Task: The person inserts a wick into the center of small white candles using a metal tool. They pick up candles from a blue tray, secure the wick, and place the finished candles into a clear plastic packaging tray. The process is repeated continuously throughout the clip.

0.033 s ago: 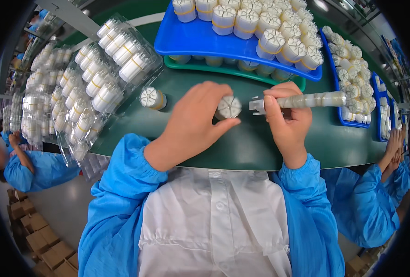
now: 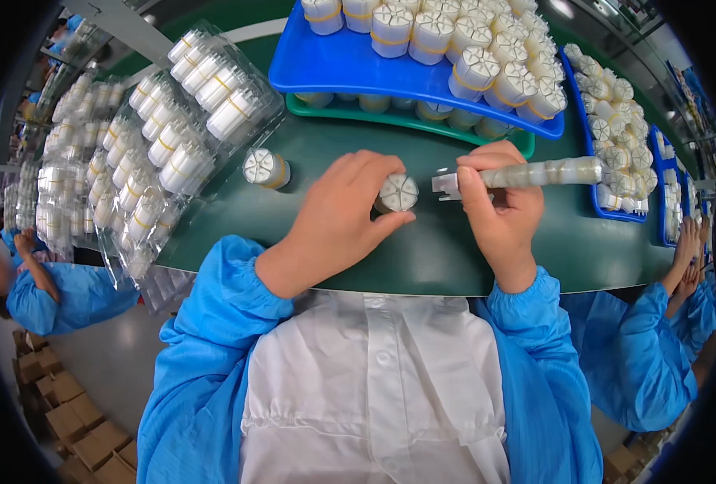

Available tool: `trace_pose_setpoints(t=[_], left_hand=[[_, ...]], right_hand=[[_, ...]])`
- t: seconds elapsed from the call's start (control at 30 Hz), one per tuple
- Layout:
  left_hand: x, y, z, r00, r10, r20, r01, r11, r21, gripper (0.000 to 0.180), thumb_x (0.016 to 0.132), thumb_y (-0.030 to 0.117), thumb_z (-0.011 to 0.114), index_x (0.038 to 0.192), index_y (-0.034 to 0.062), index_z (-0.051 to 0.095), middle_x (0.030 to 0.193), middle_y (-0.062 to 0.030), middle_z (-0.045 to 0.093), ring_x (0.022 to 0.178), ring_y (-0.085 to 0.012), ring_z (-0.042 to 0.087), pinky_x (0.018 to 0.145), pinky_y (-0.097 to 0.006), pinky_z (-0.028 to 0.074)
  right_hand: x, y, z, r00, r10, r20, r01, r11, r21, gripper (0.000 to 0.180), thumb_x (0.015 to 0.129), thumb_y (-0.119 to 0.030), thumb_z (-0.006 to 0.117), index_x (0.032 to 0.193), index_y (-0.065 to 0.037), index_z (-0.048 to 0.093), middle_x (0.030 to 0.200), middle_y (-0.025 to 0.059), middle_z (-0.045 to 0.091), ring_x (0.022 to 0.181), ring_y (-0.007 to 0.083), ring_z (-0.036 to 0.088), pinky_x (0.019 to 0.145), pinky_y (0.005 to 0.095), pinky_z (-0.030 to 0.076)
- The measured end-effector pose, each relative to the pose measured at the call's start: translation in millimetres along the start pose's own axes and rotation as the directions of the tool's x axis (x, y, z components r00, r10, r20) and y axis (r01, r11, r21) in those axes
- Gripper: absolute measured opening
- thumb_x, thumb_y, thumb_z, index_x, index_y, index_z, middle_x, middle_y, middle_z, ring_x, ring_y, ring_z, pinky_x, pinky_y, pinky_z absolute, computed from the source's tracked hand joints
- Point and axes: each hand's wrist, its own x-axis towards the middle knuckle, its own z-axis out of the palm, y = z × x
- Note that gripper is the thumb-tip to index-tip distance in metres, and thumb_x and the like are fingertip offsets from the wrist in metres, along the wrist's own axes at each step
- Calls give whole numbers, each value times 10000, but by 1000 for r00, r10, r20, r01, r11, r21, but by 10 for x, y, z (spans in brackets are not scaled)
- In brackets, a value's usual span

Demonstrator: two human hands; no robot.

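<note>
My left hand (image 2: 338, 218) curls its fingers and thumb around a short round white bundle (image 2: 398, 194), whose end face is split into wedge-like segments. To its right, my right hand (image 2: 503, 202) grips a stick-like hand tool (image 2: 563, 173) with a handle wrapped in translucent tape. The tool's pronged, silvery tip points left at the bundle, with a small gap between them. Another round bundle with a yellow band (image 2: 267, 168) stands on the green table, left of my left hand.
A blue tray (image 2: 358, 68) full of banded bundles sits over a green tray (image 2: 374, 118) beyond my hands. Clear plastic packs (image 2: 160, 145) of bundles lie at the left. Another filled blue tray (image 2: 622, 216) stands at the right. Co-workers in blue sleeves (image 2: 87, 300) work at both sides.
My left hand has shifted very slightly nearer to me. The tool in my right hand has barely moved, its tip a touch further left.
</note>
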Motion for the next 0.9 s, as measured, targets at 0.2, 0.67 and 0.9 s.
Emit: trace_pose_setpoints(t=[0.2, 0.67, 0.9], left_hand=[[-118, -91, 104, 999, -38, -8, 37, 993, -108, 536, 699, 107, 893, 1164, 49, 632, 1086, -124, 657, 980, -324, 639, 805, -385, 538], [-134, -84, 227, 997, -9, -80, 8, 1000, -13, 540, 698, 91, 880, 1175, 45, 630, 1074, -125, 642, 960, -309, 634, 805, -379, 534], [-167, -50, 231, 998, -11, -64, -2, 980, -197, 618, 720, 24, 805, 1283, 24, 552, 1152, -131, 662, 1005, -300, 635, 863, -386, 534]], right_hand=[[-16, 5, 75, 997, -12, 80, 12, 1000, -5, 119, 855, -1, 770, 954, -9, 704, 921, 75, 654, 679, 89, 605, 563, 231, 474], [-38, 23, 170, 984, -105, 144, 116, 991, -65, 158, 840, 22, 769, 971, -6, 685, 909, 86, 632, 637, 104, 583, 532, 245, 460], [-14, -4, 104, 989, -89, 114, 94, 995, -42, 130, 849, 19, 761, 952, -19, 691, 901, 74, 631, 643, 92, 577, 524, 241, 450]])
